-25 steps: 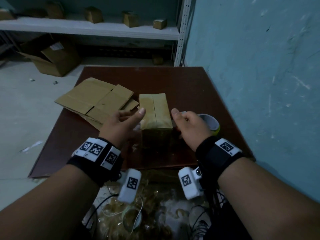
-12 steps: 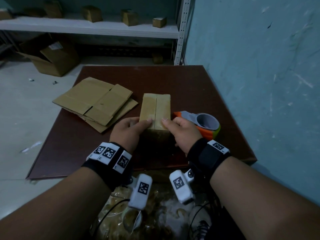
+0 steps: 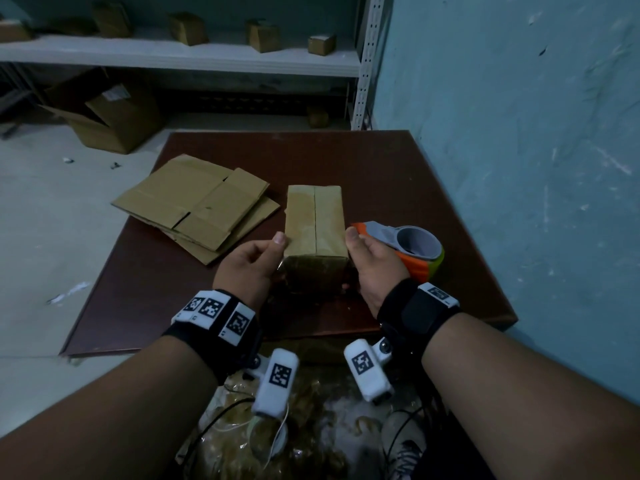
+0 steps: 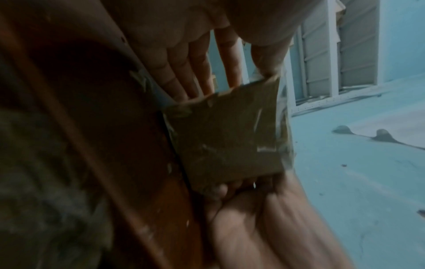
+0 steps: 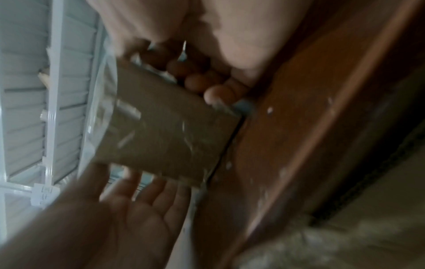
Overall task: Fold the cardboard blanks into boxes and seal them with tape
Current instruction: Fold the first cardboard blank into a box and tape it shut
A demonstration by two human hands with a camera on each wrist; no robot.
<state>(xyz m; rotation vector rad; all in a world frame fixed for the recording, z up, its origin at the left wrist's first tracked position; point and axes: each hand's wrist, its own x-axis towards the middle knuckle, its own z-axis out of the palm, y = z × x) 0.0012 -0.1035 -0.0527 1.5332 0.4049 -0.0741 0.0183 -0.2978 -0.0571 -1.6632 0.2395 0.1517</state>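
Box: one folded box stands on the table, between both hands.
Left hand: the left hand presses its side, fingers straight, thumb on the top edge.
Right hand: the right hand flanks the opposite side; grip probably flat, the wrist views being blurred.
Wrist views only: glossy tape on the near end face.
Head view only: one tape dispenser just beyond the right hand; flat blanks, about two, beyond the left.

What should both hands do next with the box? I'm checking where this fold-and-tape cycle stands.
Probably lift the box off the table and set it aside. Its top seam looks closed and glossy, likely taped, the left hand and right hand press its two sides, and the tape dispenser lies unheld beside it.
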